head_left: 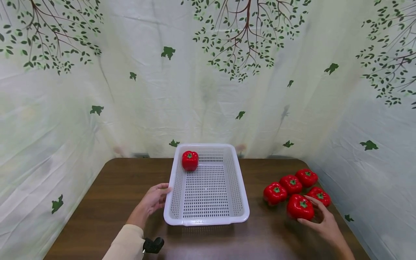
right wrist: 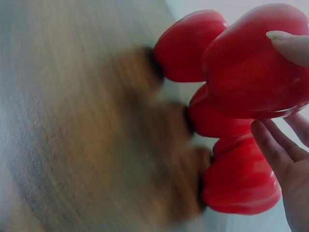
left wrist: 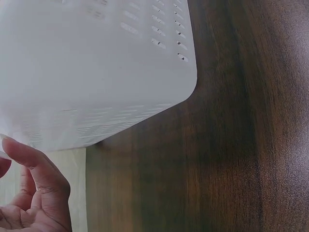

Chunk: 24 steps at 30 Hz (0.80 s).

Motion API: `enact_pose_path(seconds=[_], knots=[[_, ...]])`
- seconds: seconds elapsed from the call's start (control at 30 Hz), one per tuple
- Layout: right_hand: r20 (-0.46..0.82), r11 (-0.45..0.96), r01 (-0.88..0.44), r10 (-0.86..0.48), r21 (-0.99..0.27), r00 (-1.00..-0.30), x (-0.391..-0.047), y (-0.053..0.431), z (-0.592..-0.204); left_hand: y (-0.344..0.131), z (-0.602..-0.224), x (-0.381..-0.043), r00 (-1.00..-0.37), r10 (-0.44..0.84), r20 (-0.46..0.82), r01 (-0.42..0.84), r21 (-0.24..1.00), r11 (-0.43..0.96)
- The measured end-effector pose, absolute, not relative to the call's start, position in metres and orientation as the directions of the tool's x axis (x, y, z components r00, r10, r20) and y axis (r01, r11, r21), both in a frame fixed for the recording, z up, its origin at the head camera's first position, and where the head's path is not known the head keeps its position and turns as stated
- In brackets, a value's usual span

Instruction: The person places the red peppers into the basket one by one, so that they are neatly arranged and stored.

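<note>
A white perforated plastic basket (head_left: 208, 221) stands in the middle of the table. My left hand (head_left: 154, 199) pinches its left rim between thumb and fingers; the left wrist view shows the thumb at the rim of the basket wall (left wrist: 96, 67). One red bell pepper (head_left: 190, 161) sits in the far left corner of the basket. On the right, my right hand (head_left: 325, 222) grips another red bell pepper (head_left: 299, 207), thumb on one side and fingers on the other. In the right wrist view this held bell pepper (right wrist: 256, 67) overlaps the ones behind it.
Several more red bell peppers (head_left: 275, 193) are clustered on the table's right side, just beyond the right hand. The brown wooden table (head_left: 130, 173) has a curtain (head_left: 208, 108) with printed leaves behind and at both sides. A black strap (head_left: 153, 245) is on the left wrist.
</note>
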State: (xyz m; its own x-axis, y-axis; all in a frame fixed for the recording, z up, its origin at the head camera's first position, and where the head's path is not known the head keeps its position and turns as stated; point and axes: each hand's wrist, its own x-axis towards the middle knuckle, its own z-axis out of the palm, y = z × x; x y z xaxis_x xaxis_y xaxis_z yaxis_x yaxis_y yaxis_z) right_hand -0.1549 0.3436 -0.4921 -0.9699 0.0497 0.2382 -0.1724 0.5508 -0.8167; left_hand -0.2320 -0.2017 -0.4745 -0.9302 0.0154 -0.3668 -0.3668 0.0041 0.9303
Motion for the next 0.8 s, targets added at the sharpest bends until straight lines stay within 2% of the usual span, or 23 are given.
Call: enact_pose_path(seconds=[0.23, 0.43, 0.8], knots=[[0.154, 0.547, -0.098, 0.057, -0.831, -0.986, -0.161, 0.339, -0.468, -0.202, -0.473, -0.231, -0.931, 0.011, -0.365, -0.365, 0.931, 0.002], [0.18, 0.472, -0.148, 0.024, -0.869, -0.983, -0.168, 0.334, -0.457, -0.2, -0.474, -0.232, -0.93, 0.014, -0.368, -0.368, 0.93, -0.019], [0.159, 0.489, -0.134, 0.009, -0.862, -0.987, -0.188, 0.31, -0.445, -0.202, -0.476, -0.233, -0.928, 0.008, -0.373, -0.373, 0.928, -0.025]])
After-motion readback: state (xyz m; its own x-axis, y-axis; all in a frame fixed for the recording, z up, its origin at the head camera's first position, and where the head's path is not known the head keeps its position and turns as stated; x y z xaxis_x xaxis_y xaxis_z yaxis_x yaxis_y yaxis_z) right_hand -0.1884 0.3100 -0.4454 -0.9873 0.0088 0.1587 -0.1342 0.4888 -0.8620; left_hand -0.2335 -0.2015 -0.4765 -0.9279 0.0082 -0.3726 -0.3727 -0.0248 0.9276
